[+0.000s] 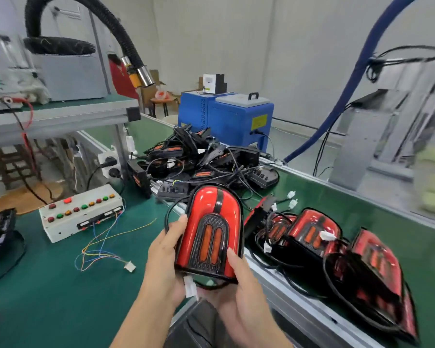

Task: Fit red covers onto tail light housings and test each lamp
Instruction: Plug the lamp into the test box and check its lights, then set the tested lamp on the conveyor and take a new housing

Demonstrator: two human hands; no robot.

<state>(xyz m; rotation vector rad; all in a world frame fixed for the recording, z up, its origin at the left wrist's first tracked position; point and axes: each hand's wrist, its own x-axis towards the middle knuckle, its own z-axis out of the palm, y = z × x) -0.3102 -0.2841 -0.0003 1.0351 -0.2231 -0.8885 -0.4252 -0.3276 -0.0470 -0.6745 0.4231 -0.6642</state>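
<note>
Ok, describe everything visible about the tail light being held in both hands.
The tail light is an arch-shaped lamp with a glossy red cover, a black stripe down its top middle and a black textured inset holding two orange vertical strips, unlit. It is held above the green bench edge, rounded end away. The left hand grips its left side, the right hand its lower right. A white connector hangs below.

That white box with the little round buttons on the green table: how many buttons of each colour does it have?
On the white box:
Red buttons: 5
Green buttons: 3
Yellow-orange buttons: 3
Total: 11
</note>
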